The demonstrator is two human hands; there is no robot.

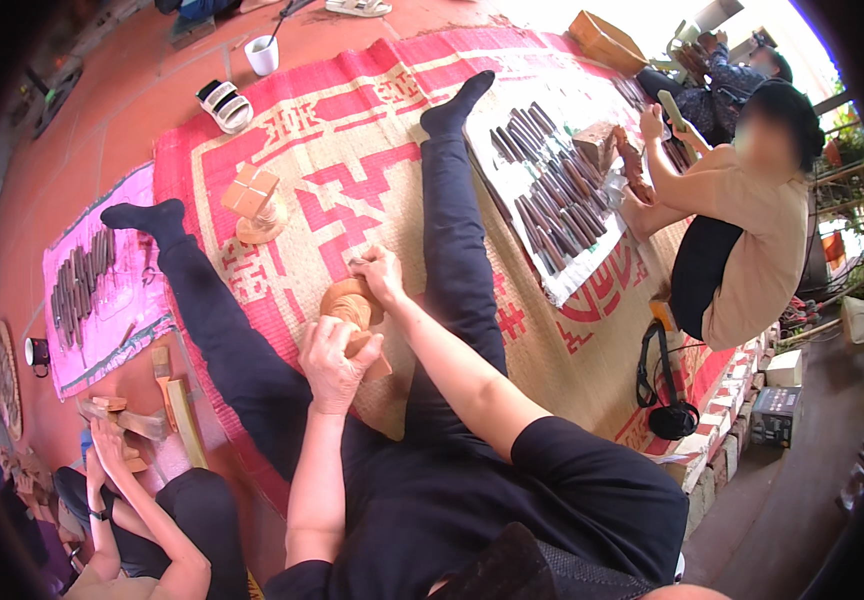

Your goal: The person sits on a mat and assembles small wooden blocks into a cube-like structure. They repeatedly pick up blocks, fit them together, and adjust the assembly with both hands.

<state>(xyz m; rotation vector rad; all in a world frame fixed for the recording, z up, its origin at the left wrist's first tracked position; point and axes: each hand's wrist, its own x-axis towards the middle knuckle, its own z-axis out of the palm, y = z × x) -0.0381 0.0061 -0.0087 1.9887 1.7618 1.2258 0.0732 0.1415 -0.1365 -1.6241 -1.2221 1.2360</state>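
A tan wood carving [350,302] with a rounded middle stands between my legs, above the mat. My left hand [336,358] is wrapped round its near part, thumb out to the right. My right hand [382,277] is closed at the carving's far end. A small pale bit shows at its fingertips, too small to name. Beyond my hands, near my left shin, another pale wood carving [260,220] with a square, slab-like top rests on the mat.
I sit on a red and beige patterned mat [542,350]. Rows of carving chisels [557,190] lie on a white cloth to the right, more tools [82,285] on a pink cloth at left. One person [752,220] sits right, another [142,530] lower left. A black camera [672,420] lies nearby.
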